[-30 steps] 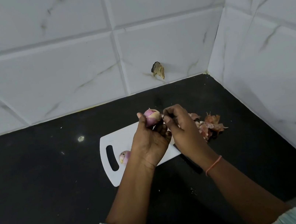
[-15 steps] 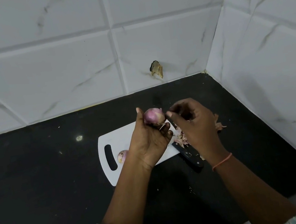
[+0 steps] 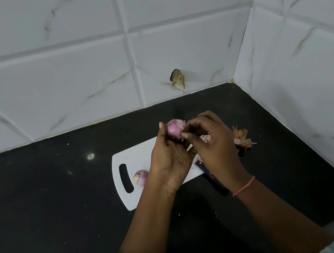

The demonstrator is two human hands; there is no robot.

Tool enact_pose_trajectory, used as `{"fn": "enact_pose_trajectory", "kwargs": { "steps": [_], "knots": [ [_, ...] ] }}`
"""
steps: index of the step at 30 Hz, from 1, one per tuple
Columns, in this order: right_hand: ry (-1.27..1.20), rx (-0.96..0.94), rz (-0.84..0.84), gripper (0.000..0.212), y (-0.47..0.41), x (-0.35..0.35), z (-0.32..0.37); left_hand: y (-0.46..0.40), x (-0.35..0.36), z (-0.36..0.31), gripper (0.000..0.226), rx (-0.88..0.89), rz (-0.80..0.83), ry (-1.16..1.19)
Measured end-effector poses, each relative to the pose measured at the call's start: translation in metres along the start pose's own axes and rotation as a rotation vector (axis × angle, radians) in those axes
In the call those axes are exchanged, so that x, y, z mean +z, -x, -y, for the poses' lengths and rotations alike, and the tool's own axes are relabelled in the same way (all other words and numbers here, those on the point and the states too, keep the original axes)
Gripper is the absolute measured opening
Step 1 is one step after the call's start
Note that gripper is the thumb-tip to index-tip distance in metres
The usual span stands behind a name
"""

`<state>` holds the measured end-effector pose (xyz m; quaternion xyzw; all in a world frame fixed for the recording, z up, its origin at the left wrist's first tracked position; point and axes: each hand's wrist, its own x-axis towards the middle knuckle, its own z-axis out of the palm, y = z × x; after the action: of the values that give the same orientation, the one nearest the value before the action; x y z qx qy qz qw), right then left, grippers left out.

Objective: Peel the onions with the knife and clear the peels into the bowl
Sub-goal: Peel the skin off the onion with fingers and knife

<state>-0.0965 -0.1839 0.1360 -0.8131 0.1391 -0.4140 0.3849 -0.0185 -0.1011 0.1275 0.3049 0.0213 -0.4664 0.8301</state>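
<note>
Our left hand [image 3: 170, 160] grips the onion [image 3: 174, 128] above the board [image 3: 137, 155]; our right hand [image 3: 210, 141] is back on it from the peel pile [image 3: 243, 138], pinching skin. Knife [image 3: 211, 179] lies idle on the counter near right. So peeling continues; no bowl visible.

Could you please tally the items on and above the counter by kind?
Onions: 2, one in the left hand, one on the board
Cutting board: 1
Knife: 1
Peel pile: 1
Total: 5
</note>
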Motion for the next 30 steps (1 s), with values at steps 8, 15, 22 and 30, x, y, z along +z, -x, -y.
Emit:
{"fn": "enact_pose_trajectory", "kwargs": {
  "steps": [8, 15, 22, 30],
  "knots": [
    [-0.063, 0.015, -0.008, 0.015, -0.0001, -0.0007, 0.0032, 0.0026, 0.0018, 0.0004, 0.052, 0.054, 0.013, -0.021],
    [-0.063, 0.013, 0.011, 0.008, -0.0002, 0.0003, 0.0048, -0.0003, 0.0005, 0.0016, 0.048, 0.099, -0.029, -0.071],
    [-0.128, 0.074, 0.043, 0.014, 0.0003, 0.0008, 0.0076, 0.0032, 0.0044, 0.0009, 0.061, 0.108, -0.073, -0.090],
    [-0.169, 0.170, 0.109, 0.013, 0.0000, -0.0006, 0.0039, 0.0081, 0.0015, -0.0007, 0.046, 0.155, -0.055, -0.176]
  ]
}}
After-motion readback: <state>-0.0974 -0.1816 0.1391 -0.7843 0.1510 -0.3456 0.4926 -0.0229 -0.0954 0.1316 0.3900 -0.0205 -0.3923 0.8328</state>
